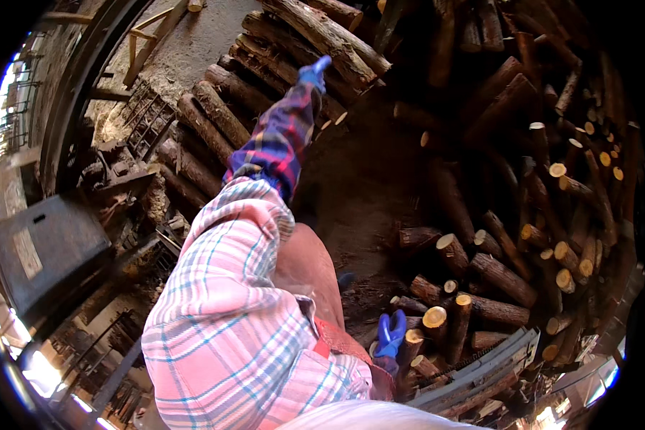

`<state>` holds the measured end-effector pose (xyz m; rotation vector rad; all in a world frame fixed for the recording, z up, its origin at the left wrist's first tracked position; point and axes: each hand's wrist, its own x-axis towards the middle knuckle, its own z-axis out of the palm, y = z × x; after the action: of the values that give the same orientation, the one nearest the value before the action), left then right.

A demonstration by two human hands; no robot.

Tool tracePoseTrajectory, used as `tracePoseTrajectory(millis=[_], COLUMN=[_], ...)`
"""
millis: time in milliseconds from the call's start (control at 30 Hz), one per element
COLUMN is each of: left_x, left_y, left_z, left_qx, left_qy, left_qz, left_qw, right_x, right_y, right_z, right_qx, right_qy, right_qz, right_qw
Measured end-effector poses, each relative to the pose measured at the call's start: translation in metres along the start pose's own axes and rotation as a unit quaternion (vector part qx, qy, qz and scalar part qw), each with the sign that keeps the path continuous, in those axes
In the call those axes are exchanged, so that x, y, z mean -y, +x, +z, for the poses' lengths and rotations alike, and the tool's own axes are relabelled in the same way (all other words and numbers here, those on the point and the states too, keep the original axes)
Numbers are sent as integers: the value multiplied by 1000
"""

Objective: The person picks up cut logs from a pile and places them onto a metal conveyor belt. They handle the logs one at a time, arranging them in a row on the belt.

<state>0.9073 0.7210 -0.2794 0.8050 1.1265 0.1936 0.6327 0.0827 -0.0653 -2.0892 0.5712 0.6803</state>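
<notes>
1. Log [322, 32]: top of frame, lying on the stack [211, 118], long axis slanting down to the right; near end faces the dark floor [358, 168].
2. Left hand [314, 73]: blue glove, arm stretched out, at least one finger straight and pointing at the log's lower side. Can't tell whether it touches or just overlaps in view; the other fingers are too small to read, so no grip confirmed.
3. Right hand [389, 335]: blue glove, low right, fingers spread with a clear gap, nothing visible in it. Well apart from the log, just beside the short billets [435, 317].
4. Handling, my read: heavy, stiff, not fragile. Patchy bark should give friction, but loose flakes could slip under a glove. Likely two-handed.
5. Hold: near end looks most reachable; one hand under it, the other further up the barrel. Keep fingers out of the gaps between logs, pinch risk.
6. In the way: neighbouring logs packed tight alongside. Billets and a metal rail [473, 369] crowd the right hand; jumbled wood [570, 258] fills the right side.
7. Left side: dark box [46, 247] and a bar grate [147, 118] beside the stack. Snag risk for sleeves.
</notes>
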Motion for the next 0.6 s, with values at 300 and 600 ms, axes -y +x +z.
tracePoseTrajectory(millis=[300,600], left_x=[-42,51], left_y=[76,-174], left_z=[63,-10], left_qx=[-131,235], left_qy=[60,-167], left_qz=[81,-174], left_qw=[986,942], right_x=[-139,221], right_y=[-31,113], right_z=[9,137], right_qx=[6,139], right_qy=[127,19], right_qz=[155,-224], right_qw=[980,964])
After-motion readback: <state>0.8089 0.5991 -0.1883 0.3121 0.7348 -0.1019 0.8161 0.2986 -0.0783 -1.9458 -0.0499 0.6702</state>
